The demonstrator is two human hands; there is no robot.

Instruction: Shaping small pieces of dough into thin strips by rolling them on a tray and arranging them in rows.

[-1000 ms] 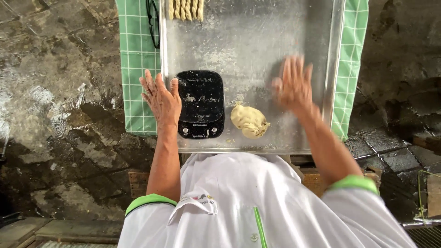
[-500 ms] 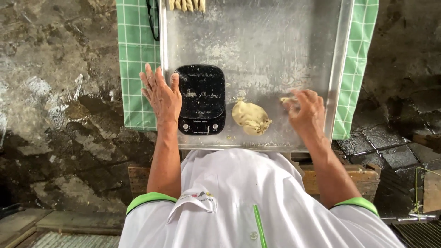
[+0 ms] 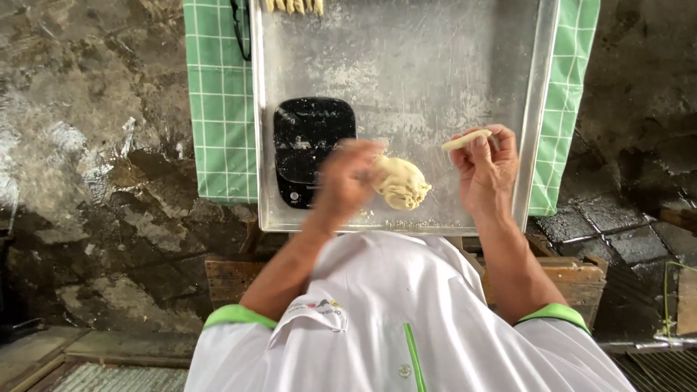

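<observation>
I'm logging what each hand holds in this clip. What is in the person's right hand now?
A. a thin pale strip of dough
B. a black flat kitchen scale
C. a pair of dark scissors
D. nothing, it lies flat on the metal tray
A: the right hand pinches a thin pale strip of dough in its fingertips, raised above the metal tray.
</observation>
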